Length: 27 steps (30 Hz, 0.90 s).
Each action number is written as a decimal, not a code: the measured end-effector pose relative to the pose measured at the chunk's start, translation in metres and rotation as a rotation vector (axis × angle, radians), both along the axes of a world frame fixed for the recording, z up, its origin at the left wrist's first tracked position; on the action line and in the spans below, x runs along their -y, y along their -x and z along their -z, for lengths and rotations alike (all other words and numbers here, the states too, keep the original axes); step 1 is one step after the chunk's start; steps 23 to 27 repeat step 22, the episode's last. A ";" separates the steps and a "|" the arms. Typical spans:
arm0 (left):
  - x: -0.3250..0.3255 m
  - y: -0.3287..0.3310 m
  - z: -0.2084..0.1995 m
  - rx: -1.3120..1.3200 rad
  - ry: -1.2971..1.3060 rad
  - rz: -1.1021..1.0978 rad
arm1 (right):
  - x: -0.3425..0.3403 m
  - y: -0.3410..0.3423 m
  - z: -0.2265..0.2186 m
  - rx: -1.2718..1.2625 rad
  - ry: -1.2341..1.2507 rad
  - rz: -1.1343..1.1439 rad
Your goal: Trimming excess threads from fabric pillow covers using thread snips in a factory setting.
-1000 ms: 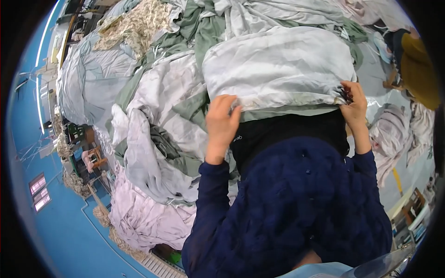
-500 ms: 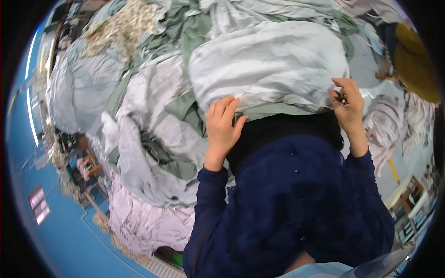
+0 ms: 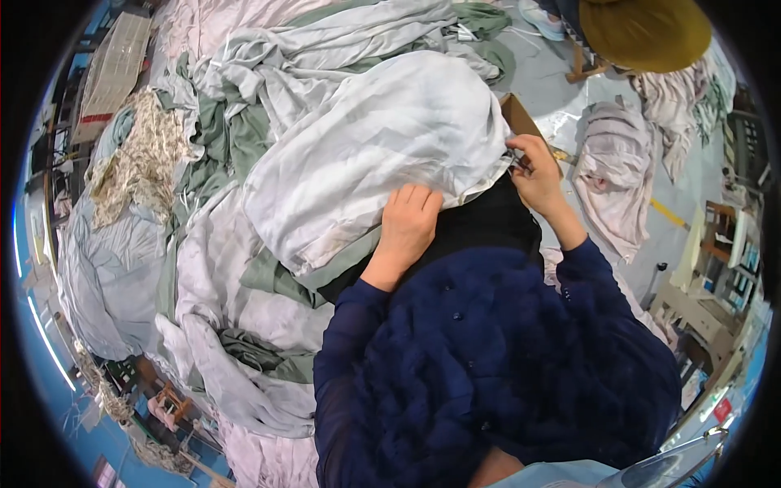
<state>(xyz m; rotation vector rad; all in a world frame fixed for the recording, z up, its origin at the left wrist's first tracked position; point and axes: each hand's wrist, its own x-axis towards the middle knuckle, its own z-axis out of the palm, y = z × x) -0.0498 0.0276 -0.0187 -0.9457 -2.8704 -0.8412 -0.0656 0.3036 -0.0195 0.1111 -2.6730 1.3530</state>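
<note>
A large piece of white fabric point(image 3: 366, 146) with a grey-green underside lies bunched over my lap, on top of black cloth point(image 3: 480, 224). My left hand point(image 3: 409, 229) has its fingers curled down onto the near edge of this fabric, pinching it. At the right end of the same edge, my right hand point(image 3: 537, 180) is closed around a small dark metal tool point(image 3: 518, 159), mostly hidden by the fingers. The tool's tip is close to the fabric's edge; whether it touches cannot be made out.
Heaps of white and green fabric point(image 3: 232, 146) surround me at the left and ahead. A patterned beige cloth point(image 3: 138, 154) lies far left. Beyond my right hand are a brown cardboard piece point(image 3: 525, 122), a pale pink fabric bundle point(image 3: 612, 163) and a mustard-coloured round shape point(image 3: 647, 32).
My view has turned to the right. My left hand has gone from open fingers to gripping the fabric's edge and moved nearer my right hand. The right hand has come in to the edge.
</note>
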 end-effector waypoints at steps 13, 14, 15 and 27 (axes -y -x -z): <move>-0.002 0.002 -0.011 0.065 -0.167 -0.181 | 0.029 -0.026 -0.011 0.004 0.122 -0.012; -0.008 0.004 -0.018 -0.024 -0.154 -0.192 | 0.030 -0.025 -0.007 -0.021 0.107 0.007; -0.014 0.006 -0.025 -0.114 -0.143 -0.203 | 0.030 -0.025 -0.005 -0.022 0.109 0.010; -0.057 0.033 -0.032 -0.371 -0.021 0.053 | 0.028 -0.018 -0.007 -0.028 0.036 -0.012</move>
